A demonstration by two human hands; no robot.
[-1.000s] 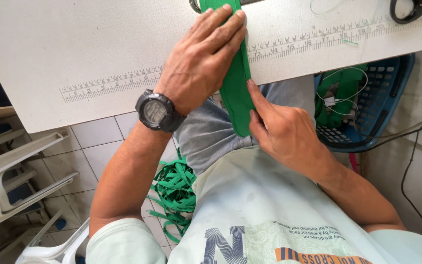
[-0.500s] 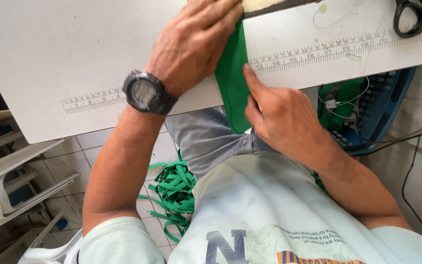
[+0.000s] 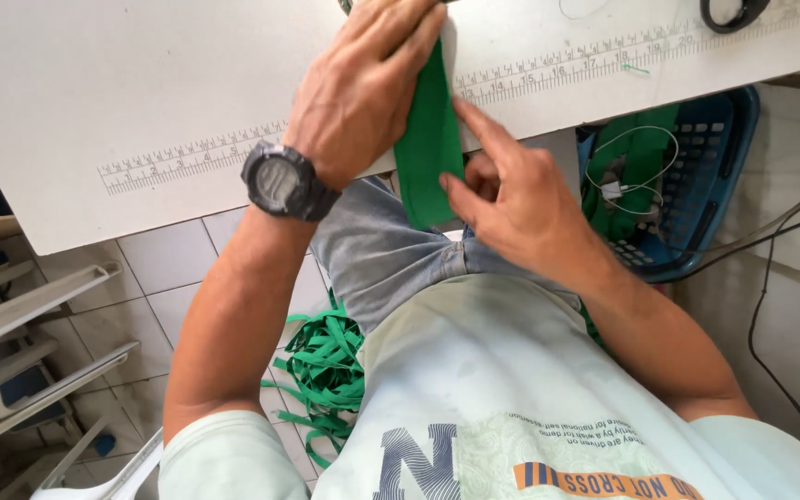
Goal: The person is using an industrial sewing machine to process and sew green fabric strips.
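Note:
A folded strip of green fabric [image 3: 430, 139] lies over the near edge of a white worktable [image 3: 122, 83] and hangs down over my lap. My left hand [image 3: 358, 88], with a dark watch on the wrist, presses flat on the strip's upper part on the table. My right hand [image 3: 506, 190] pinches the lower end of the strip between thumb and fingers, just below the table edge. The top of the strip runs out of view.
A ruler scale is printed along the table's near edge [image 3: 196, 153]. Black scissors [image 3: 729, 11] lie at the far right. A blue basket [image 3: 696, 185] with green cloth and white cord stands right. Green strips [image 3: 326, 370] pile on the tiled floor. White plastic chairs [image 3: 11, 343] stand left.
The green strip has slid farther up onto the table, with my left hand moving forward on it. My right hand has followed upward, and its fingers have opened from a fist to a pinch.

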